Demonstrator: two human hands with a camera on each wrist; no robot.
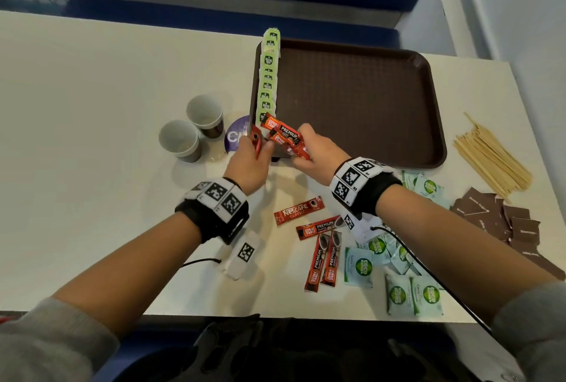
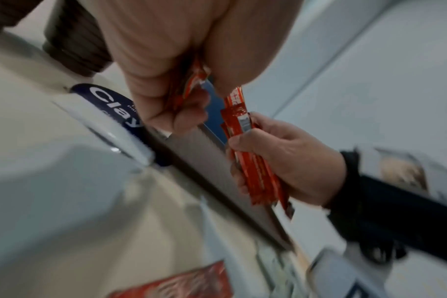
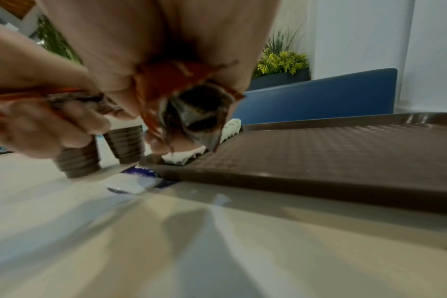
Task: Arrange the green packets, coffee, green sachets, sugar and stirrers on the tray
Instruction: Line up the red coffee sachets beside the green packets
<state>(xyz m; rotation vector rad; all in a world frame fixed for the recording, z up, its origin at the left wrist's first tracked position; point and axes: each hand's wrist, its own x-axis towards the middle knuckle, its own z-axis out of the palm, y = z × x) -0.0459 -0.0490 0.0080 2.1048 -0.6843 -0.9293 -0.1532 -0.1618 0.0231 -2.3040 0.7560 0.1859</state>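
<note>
Coffee sticks (image 1: 283, 136) pinched in both curled hands, left (image 1: 249, 161) and right (image 1: 318, 152), are best laid flat beside green packets (image 1: 268, 81) on tray (image 1: 361, 100).

Brown textured tray (image 1: 361, 100); lime-green packets (image 1: 269, 75); red coffee sticks (image 1: 321, 254); pale green sachets (image 1: 398, 277); brown sugar (image 1: 502, 222); tan stirrers (image 1: 490, 158); checkered black-white wristbands (image 1: 358, 179).

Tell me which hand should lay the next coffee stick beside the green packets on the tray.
Left. The left hand pinches a single coffee stick next to the green packets; the right hand grips a bundle.
</note>
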